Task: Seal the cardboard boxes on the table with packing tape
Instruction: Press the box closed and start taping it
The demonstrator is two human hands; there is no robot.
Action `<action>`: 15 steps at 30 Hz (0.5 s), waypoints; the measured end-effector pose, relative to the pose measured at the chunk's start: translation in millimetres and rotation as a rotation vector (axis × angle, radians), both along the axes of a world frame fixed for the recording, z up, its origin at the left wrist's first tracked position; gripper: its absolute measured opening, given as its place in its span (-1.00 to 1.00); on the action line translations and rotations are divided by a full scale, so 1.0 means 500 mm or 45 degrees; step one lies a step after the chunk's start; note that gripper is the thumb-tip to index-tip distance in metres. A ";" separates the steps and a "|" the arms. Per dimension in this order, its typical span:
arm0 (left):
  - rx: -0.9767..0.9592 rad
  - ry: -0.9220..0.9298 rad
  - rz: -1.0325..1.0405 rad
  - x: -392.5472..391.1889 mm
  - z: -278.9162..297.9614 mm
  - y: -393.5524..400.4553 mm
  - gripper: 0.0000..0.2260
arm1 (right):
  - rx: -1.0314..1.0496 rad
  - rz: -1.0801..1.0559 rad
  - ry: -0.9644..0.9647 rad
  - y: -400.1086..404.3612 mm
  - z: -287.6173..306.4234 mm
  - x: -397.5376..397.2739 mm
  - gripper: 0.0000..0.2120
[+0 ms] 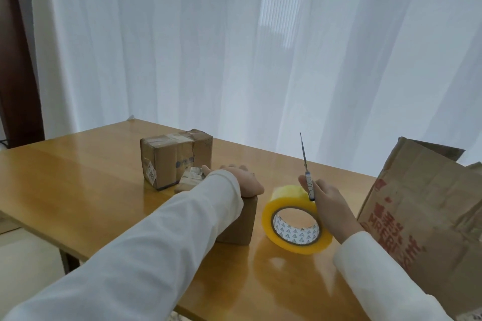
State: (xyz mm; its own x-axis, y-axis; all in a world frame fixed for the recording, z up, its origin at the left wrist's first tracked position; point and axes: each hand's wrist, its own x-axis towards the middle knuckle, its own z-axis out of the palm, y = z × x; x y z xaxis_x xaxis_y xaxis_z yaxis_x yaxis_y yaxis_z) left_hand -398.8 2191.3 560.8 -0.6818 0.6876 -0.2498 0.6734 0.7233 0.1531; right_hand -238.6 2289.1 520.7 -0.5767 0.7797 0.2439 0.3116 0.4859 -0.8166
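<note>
Two hands work over the table [78, 177]. Left hand [241, 180] lies flat, fingers straight, pressing the top of a small box [240, 226] beneath it. Right hand [327, 203] grips scissors [306, 166], blades pointing up, just behind the tape roll [296, 221]. Beyond the left hand stands a taped box [174, 159]; right of the right hand leans a large box [427, 221].

I'm in a home room: sheer white curtains [234, 46] hang from ten to two o'clock behind my glossy wooden tabletop [78, 177], a dark door frame [15, 60] at nine.
</note>
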 end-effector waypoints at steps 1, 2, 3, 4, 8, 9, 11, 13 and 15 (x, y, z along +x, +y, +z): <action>-0.016 -0.017 -0.001 0.003 0.002 -0.003 -0.39 | -0.002 -0.010 0.012 -0.001 -0.001 0.001 -0.61; -0.038 -0.022 -0.010 0.006 0.002 -0.003 -0.37 | 0.002 -0.021 0.030 -0.004 -0.001 0.003 -0.61; -0.047 -0.018 -0.015 0.011 0.004 -0.005 -0.36 | 0.003 -0.031 0.056 -0.007 -0.002 0.005 -0.61; -0.060 0.001 -0.015 0.015 0.003 -0.006 -0.37 | -0.004 -0.041 0.086 -0.011 -0.004 0.007 -0.61; 0.048 0.100 -0.041 0.038 -0.006 -0.021 -0.47 | -0.064 -0.073 0.194 -0.028 -0.001 0.025 -0.61; 0.132 0.136 -0.078 0.038 -0.011 -0.027 -0.44 | -0.069 -0.080 0.226 -0.030 0.008 0.032 -0.62; 0.378 0.199 -0.184 0.036 -0.012 -0.043 -0.39 | -0.050 -0.081 0.307 -0.035 0.042 0.045 -0.66; 0.684 0.027 -0.264 0.041 -0.002 -0.067 -0.35 | 0.011 -0.053 0.357 -0.045 0.087 0.054 -0.68; 0.957 -0.423 -0.268 0.054 0.012 -0.090 -0.20 | 0.132 -0.008 0.328 -0.058 0.125 0.053 -0.67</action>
State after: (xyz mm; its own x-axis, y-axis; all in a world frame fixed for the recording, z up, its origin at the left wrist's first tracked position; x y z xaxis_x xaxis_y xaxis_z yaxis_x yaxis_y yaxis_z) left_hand -372.0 2146.4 566.7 -0.4927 0.8554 0.1600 0.6176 0.2142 0.7568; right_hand -212.1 2259.9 583.1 -0.4807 0.7461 0.4607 0.1034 0.5699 -0.8152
